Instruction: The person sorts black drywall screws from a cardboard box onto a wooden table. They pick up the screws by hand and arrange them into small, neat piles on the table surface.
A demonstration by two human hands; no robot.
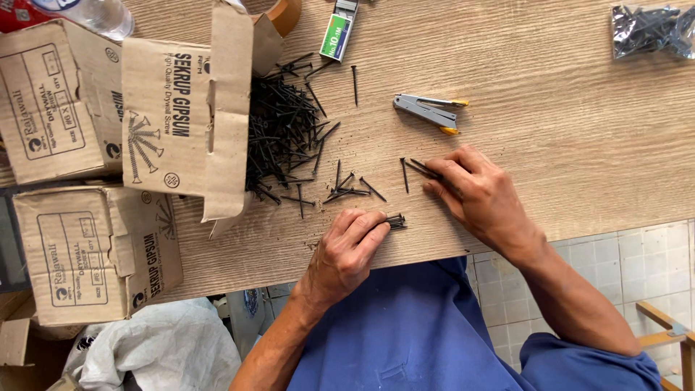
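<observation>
Hands at the near edge of the table (pixel 550 145). Left hand (pixel 347 250) is closed around a small bundle of black screws (pixel 395 221), tips projecting to the right from the curled fingers. Right hand (pixel 478 195) lies flat, fingers pressed together over two or three loose screws (pixel 423 169), pinning them to the wood.

Judgement: good practice here is to slide one screw at a time toward the bundle, heads aligned the same way, and keep the left grip firm so none slip out.

Further left, scattered screws (pixel 347 190) lead to the main pile (pixel 282 134) spilling from a torn cardboard box (pixel 184 116). A grey stapler (pixel 427 112) lies just beyond the right hand; a plastic bag of screws (pixel 651 29) sits at the far right corner.
</observation>
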